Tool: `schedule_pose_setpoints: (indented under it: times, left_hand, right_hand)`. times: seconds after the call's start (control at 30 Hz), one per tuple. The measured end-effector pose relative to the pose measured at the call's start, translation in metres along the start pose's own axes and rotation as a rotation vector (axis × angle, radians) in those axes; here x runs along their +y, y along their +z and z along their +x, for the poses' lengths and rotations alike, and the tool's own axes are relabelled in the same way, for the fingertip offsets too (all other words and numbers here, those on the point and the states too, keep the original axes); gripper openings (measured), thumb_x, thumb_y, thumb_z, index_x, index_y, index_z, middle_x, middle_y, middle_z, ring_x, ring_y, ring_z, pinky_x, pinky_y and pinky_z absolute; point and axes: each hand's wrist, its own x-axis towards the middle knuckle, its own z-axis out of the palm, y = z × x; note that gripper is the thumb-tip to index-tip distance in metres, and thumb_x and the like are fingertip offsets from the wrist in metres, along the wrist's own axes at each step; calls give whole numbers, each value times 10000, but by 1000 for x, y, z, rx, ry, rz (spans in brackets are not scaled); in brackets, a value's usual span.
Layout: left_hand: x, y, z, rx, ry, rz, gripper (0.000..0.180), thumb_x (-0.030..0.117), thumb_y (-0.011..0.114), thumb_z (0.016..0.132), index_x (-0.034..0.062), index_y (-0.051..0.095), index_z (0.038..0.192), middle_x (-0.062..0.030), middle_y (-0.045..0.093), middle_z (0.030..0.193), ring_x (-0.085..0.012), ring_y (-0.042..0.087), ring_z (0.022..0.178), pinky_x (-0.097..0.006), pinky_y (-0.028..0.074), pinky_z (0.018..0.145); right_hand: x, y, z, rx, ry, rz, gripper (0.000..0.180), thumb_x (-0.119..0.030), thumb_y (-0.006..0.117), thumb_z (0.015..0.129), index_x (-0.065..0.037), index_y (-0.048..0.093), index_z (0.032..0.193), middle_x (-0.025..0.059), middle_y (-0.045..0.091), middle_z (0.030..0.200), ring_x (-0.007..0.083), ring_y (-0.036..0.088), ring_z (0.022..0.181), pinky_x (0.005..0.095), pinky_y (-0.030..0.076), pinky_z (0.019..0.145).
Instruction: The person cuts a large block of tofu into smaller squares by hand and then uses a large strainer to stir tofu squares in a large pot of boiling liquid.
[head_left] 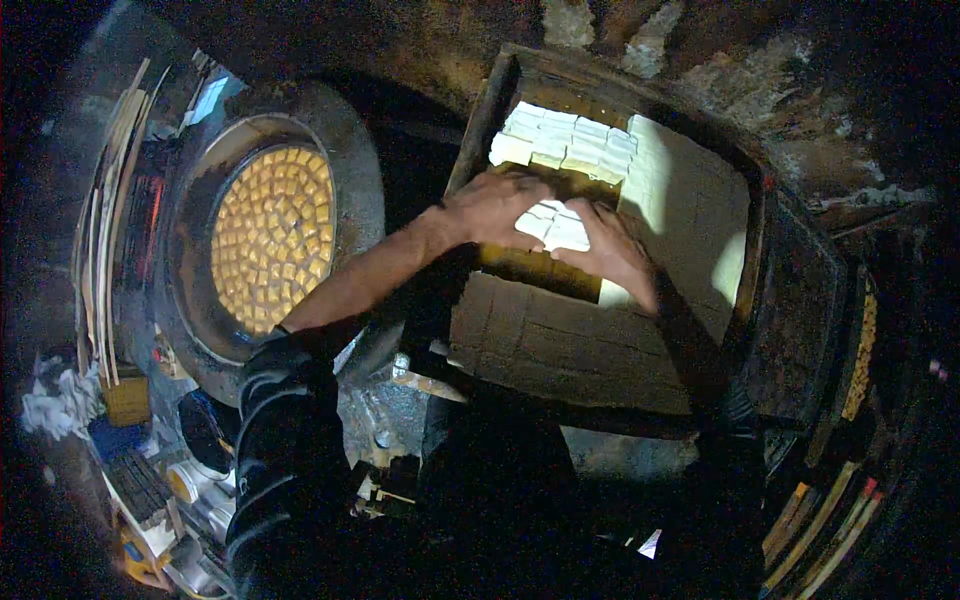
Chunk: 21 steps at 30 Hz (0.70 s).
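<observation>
White blocks that look like tofu [553, 226] sit between my two hands, lit brightly. My left hand [492, 208] closes on them from the left, and my right hand [612, 250] from the right, its fingers curled over their side. Below them is a bare brown part of a wooden tray [540, 272]. Several cut white blocks [580, 138] stand in rows behind my hands. A scored white slab [690, 200] fills the tray's right side, and a shaded one [560, 345] its near side. Whether the held blocks touch the tray, I cannot tell.
To the left, a large round pan [190, 262] holds many golden square pieces [275, 235] in liquid. A knife-like tool [432, 385] lies near the tray's near left corner. Long thin sticks [112, 210] stand at far left; more sticks [822, 530] lie at lower right.
</observation>
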Motion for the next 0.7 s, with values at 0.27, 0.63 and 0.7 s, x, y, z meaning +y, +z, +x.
schedule_pose_setpoints:
  times: [0.27,0.63,0.7]
  left_hand:
    - [-14,40,1,104,60,291,741,527,625,751,65,395,1283,-161,481,1239,-331,492,1140,-486,379,939]
    - [8,48,28,68,58,216,656,484,641,745,12,471,1168,-168,525,1155,-335,551,1039,-462,456,832]
    - [8,43,26,-11,2,184,613,470,629,758,31,491,1163,-152,524,1153,-322,565,1019,-463,455,812]
  right_hand:
    - [13,6,-1,69,-76,-223,667,-401,719,696,-87,421,1203,144,514,1151,336,498,1103,501,379,877]
    - [41,-3,-16,-62,-21,-155,750,-330,711,709,-28,347,1290,222,466,1204,383,437,1154,442,359,955]
    - [41,-6,-14,-102,-26,-112,757,-320,702,725,-18,325,1308,228,457,1225,388,425,1168,443,342,978]
